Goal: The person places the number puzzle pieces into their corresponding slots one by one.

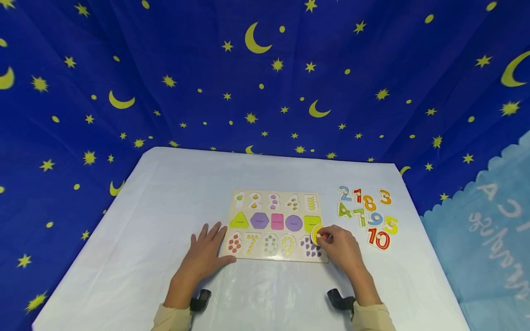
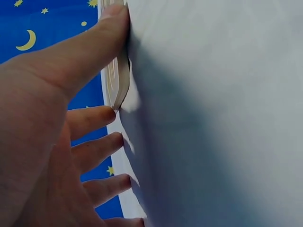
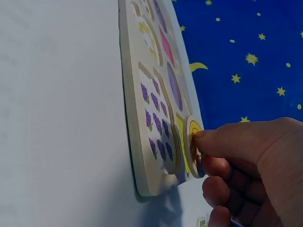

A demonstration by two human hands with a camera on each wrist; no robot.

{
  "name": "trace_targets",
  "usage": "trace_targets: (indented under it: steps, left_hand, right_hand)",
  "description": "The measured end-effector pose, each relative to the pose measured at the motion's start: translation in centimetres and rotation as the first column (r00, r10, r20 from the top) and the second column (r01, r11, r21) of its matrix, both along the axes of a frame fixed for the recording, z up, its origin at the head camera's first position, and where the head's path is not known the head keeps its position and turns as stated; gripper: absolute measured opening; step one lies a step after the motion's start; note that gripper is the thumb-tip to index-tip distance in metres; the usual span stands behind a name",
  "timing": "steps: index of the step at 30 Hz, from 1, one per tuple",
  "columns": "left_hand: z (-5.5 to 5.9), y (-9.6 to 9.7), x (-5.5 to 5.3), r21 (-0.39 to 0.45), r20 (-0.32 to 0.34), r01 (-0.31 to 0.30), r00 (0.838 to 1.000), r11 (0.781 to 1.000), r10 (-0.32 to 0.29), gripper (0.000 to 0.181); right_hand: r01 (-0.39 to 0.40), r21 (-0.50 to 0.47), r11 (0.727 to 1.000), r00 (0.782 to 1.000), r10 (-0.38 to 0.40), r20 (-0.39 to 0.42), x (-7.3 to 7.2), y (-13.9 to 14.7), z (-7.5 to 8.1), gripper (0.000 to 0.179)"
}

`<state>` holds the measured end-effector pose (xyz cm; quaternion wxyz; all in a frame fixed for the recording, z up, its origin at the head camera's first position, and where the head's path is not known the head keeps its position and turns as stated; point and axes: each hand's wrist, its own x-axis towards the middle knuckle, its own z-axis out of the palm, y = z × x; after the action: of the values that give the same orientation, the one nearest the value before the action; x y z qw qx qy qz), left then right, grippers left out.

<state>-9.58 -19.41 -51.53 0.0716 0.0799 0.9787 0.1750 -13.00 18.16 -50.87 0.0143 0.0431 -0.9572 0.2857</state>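
A wooden puzzle board [image 1: 256,234] with number-shaped recesses and coloured shapes lies flat on the white table. My left hand [image 1: 203,253] rests at its left side, fingers spread; in the left wrist view the thumb [image 2: 90,52] touches the board's edge. Over the board's right end, my right hand [image 1: 343,248] pinches a yellow puzzle piece [image 3: 191,146] with a rounded outline between thumb and fingers. That piece is tilted up on edge close to the yellow square [image 1: 312,223] and the grape-printed recess [image 3: 156,120]. Fingers hide part of its face.
Right of the board lie several loose number pieces, among them a blue 2 [image 1: 344,193], an orange 3 [image 1: 385,197], a yellow 5 [image 1: 390,225] and a red 10 [image 1: 378,239]. A blue star-patterned cloth [image 1: 207,69] hangs behind the white table [image 1: 165,193].
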Motion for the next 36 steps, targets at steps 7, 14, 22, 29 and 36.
trace_targets:
  steps: [7, 14, 22, 29, 36]
  left_hand:
    - [0.0, 0.0, 0.0, 0.021, 0.003, 0.002, 1.000, 1.000, -0.002, 0.094]
    - [0.2, -0.1, 0.1, 0.024, 0.010, 0.006, 1.000, 1.000, -0.006, 0.092]
    - [0.0, 0.0, 0.0, 0.027, 0.015, -0.006, 1.000, 1.000, 0.006, 0.092]
    - [-0.1, 0.0, 0.0, 0.033, 0.015, -0.010, 1.000, 0.999, 0.010, 0.092]
    - [0.0, -0.1, 0.0, 0.044, 0.007, -0.009, 1.000, 0.999, 0.009, 0.091]
  right_hand:
    - [-0.002, 0.004, 1.000, 1.000, 0.003, -0.013, 0.1, -0.1, 0.1, 0.018]
    - [-0.009, -0.001, 1.000, 1.000, 0.009, -0.015, 0.2, -1.4, 0.1, 0.017]
    - [-0.035, -0.004, 0.999, 0.998, 0.035, -0.044, 0.4, -2.6, -0.1, 0.015]
    - [-0.045, -0.037, 0.998, 0.999, 0.044, -0.027, 0.5, -3.2, 0.0, 0.016]
    - [-0.071, -0.107, 0.992, 0.997, 0.072, -0.002, 0.3, -4.0, 0.6, 0.014]
